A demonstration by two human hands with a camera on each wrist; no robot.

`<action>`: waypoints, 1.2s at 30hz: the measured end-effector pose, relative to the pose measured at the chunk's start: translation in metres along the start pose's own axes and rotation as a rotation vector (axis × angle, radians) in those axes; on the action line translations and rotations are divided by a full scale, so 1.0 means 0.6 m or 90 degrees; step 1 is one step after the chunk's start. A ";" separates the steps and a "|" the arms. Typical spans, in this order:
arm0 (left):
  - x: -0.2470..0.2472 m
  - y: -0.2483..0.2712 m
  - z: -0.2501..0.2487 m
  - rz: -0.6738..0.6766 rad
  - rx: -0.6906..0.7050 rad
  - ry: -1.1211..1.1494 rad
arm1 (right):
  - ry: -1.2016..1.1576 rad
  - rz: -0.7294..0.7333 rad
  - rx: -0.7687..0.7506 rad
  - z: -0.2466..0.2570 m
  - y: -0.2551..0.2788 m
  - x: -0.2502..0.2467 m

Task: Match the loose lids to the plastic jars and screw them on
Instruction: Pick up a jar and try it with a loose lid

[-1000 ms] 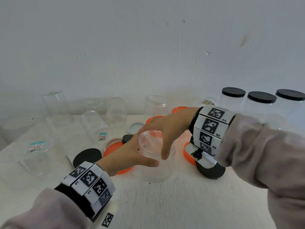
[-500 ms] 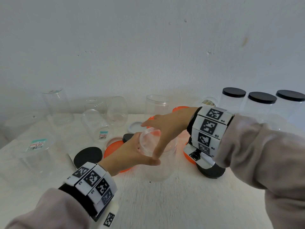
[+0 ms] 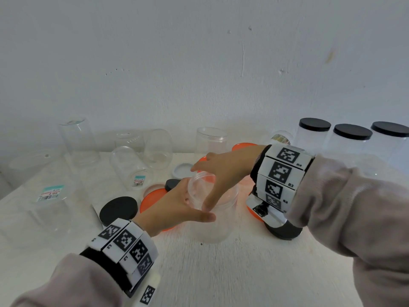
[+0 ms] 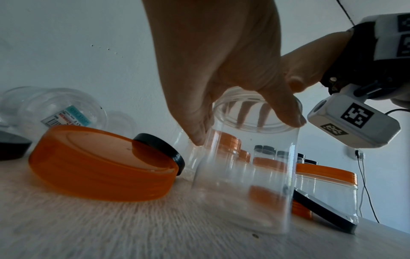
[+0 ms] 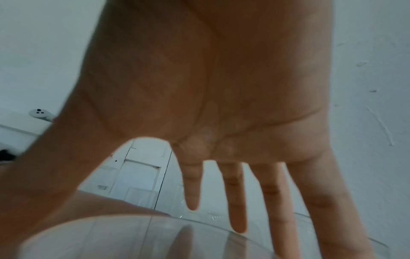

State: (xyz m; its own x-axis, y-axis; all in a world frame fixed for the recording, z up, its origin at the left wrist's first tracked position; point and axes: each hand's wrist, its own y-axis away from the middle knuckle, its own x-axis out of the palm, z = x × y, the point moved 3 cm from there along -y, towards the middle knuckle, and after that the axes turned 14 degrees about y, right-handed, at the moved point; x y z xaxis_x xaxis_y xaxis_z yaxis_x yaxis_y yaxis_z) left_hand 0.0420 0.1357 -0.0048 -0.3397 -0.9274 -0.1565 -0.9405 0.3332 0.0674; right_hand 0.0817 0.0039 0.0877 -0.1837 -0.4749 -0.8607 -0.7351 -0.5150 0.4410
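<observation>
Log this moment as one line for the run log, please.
left hand: grips clear jar | right hand: spread over clear lid at jar mouth | jar: upright on table | lid seating: cannot tell

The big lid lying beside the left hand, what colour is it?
Orange, clearest in the left wrist view.

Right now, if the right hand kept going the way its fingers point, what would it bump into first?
Probably the left hand, gripping the far side of the clear jar. The right hand already spans the jar's mouth, though depth is unclear.
</observation>
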 end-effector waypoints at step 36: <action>0.010 0.004 -0.003 -0.037 0.037 -0.009 | -0.087 -0.297 0.003 0.018 0.015 0.083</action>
State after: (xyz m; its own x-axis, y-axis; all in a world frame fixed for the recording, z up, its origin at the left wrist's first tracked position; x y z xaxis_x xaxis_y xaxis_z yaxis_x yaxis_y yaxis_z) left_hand 0.0380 0.1308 -0.0039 -0.2848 -0.9430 -0.1723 -0.9574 0.2889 0.0013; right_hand 0.0590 -0.0169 0.0462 0.0831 -0.0961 -0.9919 -0.7618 -0.6478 -0.0011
